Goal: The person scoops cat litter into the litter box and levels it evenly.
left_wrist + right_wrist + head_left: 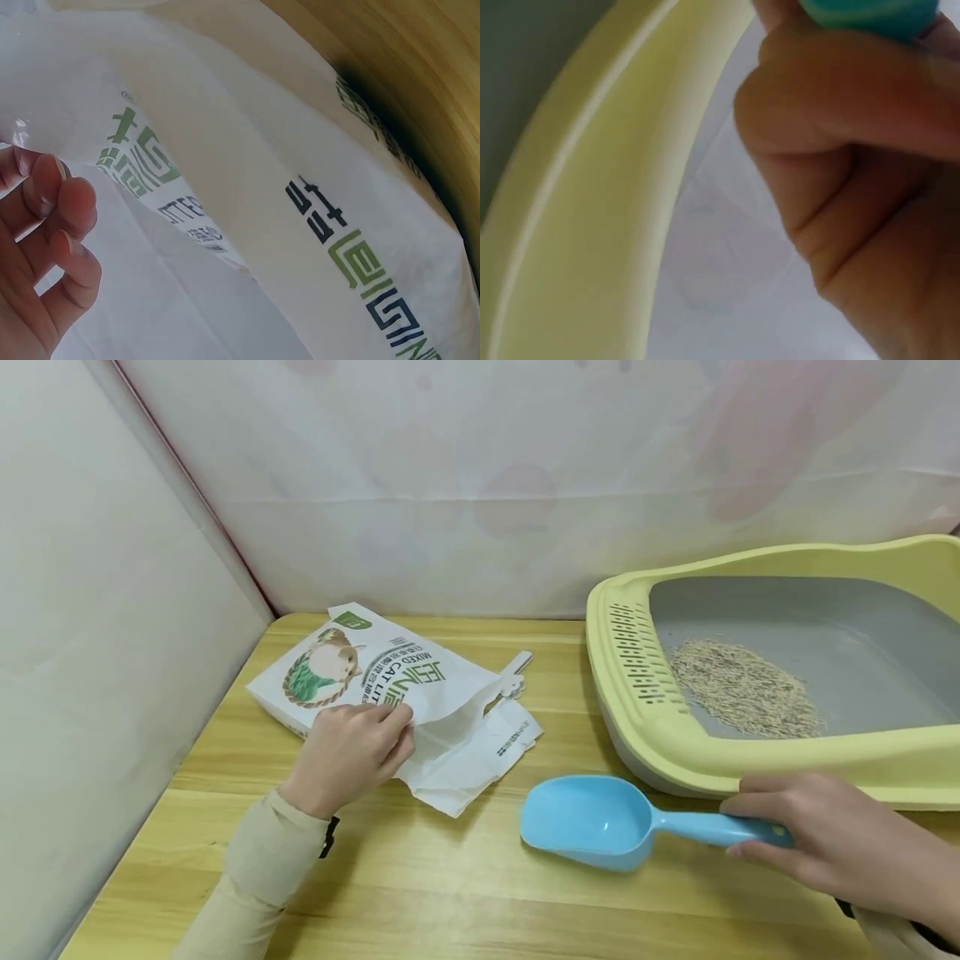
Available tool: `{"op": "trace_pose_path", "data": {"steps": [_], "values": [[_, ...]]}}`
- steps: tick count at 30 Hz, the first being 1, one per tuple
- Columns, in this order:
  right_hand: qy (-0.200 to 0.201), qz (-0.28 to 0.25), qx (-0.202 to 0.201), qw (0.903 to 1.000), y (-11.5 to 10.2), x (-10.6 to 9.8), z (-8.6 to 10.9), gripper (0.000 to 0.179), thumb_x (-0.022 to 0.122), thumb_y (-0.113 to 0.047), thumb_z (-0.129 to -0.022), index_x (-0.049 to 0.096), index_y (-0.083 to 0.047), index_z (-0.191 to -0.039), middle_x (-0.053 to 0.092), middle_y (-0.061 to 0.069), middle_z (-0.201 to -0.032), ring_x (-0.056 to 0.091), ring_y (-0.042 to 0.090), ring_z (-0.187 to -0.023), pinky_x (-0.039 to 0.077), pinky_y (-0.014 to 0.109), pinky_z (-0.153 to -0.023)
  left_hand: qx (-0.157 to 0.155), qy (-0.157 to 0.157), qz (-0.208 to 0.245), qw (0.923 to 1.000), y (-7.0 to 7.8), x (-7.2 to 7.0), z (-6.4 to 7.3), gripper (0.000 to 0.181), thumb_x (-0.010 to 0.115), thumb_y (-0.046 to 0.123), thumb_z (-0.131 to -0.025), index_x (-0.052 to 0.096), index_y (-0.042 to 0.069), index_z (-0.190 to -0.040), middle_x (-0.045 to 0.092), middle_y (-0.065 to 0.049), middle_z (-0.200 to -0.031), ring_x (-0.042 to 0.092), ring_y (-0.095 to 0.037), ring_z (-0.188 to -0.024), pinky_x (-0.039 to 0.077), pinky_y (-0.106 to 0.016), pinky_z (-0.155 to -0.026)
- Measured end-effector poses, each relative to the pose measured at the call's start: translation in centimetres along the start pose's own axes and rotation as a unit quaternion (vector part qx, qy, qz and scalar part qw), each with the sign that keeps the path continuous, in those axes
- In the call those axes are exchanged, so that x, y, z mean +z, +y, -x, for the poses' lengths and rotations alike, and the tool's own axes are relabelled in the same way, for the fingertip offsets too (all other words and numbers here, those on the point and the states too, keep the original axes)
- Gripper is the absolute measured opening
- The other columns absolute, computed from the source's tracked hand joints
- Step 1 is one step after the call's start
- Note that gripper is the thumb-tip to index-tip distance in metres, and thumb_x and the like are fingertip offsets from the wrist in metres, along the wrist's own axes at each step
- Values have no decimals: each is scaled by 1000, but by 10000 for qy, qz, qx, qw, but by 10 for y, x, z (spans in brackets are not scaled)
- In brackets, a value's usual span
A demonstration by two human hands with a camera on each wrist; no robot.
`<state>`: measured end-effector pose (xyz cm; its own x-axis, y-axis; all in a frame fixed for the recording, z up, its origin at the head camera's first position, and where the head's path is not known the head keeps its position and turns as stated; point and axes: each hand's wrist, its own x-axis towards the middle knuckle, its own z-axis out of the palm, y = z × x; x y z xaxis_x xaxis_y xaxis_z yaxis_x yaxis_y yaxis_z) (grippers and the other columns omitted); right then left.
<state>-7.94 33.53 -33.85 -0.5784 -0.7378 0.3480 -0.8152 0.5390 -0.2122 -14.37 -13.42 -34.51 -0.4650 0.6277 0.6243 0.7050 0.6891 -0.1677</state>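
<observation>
A white cat litter bag [427, 689] lies flat, its torn mouth gaping toward the right. My left hand [356, 747] pinches the upper edge of that mouth with curled fingers; the left wrist view shows the fingertips [75, 202] right at the bag's film [67, 112]. In my right hand [832, 835] is the handle of a light blue scoop [592, 818], gripped near its end. The scoop's bowl looks empty and points left, toward the bag. Only the handle's end [877, 15] shows in the right wrist view, above the right hand [855, 150].
A yellow-rimmed litter box [660, 743] stands at the right, close beside the right hand. Inside it a heap of tan litter pellets [746, 689] lies on the grey floor. A white clip-like piece [513, 672] is at the bag's mouth. Walls border the wooden table [420, 910] behind and left.
</observation>
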Motion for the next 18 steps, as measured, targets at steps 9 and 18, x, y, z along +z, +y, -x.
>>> {"op": "trace_pose_path", "data": {"steps": [9,18], "values": [[-714,-113,465,9963,2,28,16,31,91,-24,-67,71,-19,-90,45,-25,-85,35,-8,-68,32,19,-52,8,-7,40,10000,4,0,1,22,39,16,-94,45,10,-73,37,5,-54,37,-12,-42,31,-27,-38],[-1527,3,1160,9814,3,46,19,29,89,-32,-70,65,-23,-82,54,-17,-86,40,-3,-65,36,24,-51,10,-124,91,9999,4,4,-2,21,41,15,-93,44,11,-73,36,6,-55,36,-10,-43,30,-25,-39]]}}
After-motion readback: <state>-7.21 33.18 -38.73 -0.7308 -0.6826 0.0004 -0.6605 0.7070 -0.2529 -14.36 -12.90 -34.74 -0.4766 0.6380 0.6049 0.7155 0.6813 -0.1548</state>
